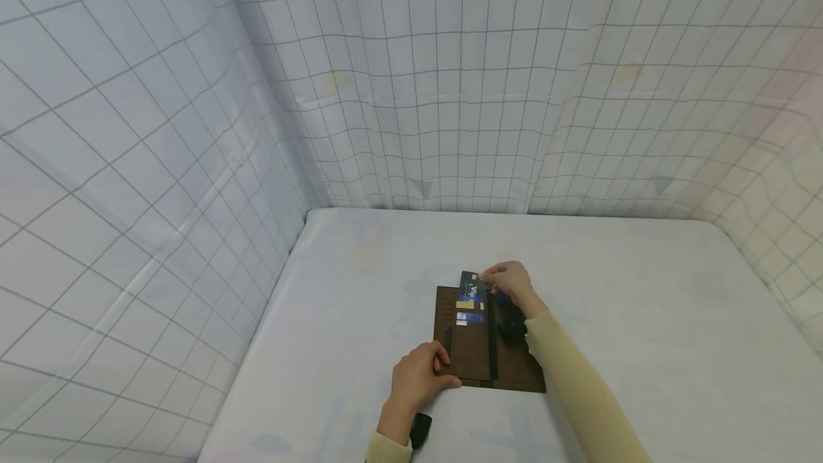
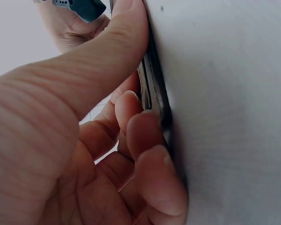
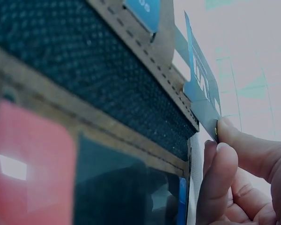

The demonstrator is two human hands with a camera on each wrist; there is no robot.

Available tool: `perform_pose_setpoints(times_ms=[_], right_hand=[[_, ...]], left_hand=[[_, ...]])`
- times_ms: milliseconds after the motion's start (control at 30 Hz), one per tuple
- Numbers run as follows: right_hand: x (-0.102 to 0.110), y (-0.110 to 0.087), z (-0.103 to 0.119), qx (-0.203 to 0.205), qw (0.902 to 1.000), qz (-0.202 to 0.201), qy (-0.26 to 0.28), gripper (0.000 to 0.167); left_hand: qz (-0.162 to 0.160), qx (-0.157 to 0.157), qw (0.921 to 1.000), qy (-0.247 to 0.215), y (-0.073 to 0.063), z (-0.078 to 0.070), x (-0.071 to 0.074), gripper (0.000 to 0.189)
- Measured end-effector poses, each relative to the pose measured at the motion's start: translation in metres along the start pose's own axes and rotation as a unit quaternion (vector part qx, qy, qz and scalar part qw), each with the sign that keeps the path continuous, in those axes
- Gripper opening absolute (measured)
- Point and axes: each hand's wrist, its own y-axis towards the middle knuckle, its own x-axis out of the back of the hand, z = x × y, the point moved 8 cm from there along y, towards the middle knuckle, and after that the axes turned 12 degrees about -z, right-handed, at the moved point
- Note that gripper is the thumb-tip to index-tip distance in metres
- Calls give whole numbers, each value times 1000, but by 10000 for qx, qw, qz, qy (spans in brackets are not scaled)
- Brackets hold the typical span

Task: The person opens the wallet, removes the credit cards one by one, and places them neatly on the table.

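A brown card wallet [image 1: 472,357] lies spread open on the table, with a dark elastic strip [image 1: 492,341] down its middle. My right hand [image 1: 511,281] pinches a dark card marked VIP [image 1: 471,281] between thumb and fingertip. The card juts above the wallet's far edge, its lower part overlapping the slots; in the right wrist view the card [image 3: 203,82] slants beside the stitched edge. My left hand [image 1: 416,379] grips the wallet's near left corner, thumb along the near edge. Close up, the left wrist view has thumb and curled fingertips at the wallet's thin edge [image 2: 153,84].
Below the VIP card, a gold card [image 1: 466,305] and a blue card [image 1: 471,318] sit in slots. A red card [image 3: 35,164] shows in the wallet's other half. White cloth covers the table [image 1: 347,320]; grid-patterned curtains [image 1: 437,91] hang behind and at both sides.
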Motion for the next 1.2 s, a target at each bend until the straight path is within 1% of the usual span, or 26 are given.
perform_pose_setpoints(times_ms=[133,300,500,667,833,1100,1200], right_hand=[[1,2,-1,-37,9999,-39,128,26],[1,3,-1,-33,9999,17,130,27],[1,2,0,27,9998,49,167,25],[2,2,-1,-20,9997,18,258,23],[2,4,-3,-36,9998,10,197,23],[3,2,-1,45,9997,167,194,24],[3,1,-1,3,9997,168,199,23]], left_hand=[[16,26,10000,-19,0,-1,1,36],[19,31,10000,-2,-1,-1,1,36],[19,37,10000,29,-1,-1,0,36],[45,63,10000,25,-2,0,-1,36],[28,69,10000,47,-2,0,-1,37],[39,109,9999,20,-2,-1,-1,37],[54,126,9999,24,-2,-1,-2,37]])
